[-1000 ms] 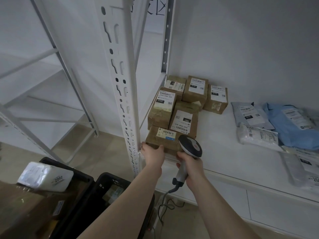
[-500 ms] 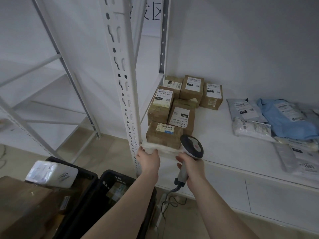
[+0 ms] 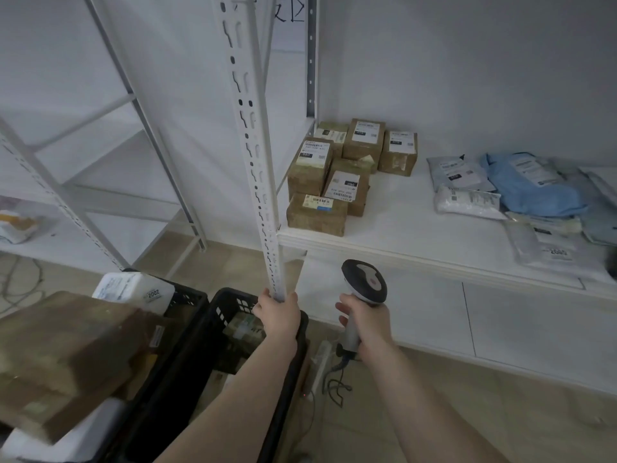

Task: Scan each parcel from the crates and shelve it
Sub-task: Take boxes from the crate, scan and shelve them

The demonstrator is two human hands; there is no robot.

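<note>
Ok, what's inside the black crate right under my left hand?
The black crate holds a brown taped parcel near its far end. The left hand, its forearm and the crate wall hide the rest.

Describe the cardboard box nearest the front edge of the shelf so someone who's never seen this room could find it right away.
Start at the white shelf on the right and go to its left end, beside the perforated upright post, where a cluster of brown boxes sits. The front box is the one closest to the shelf edge. Unlike its neighbours, its label has a blue patch.
</note>
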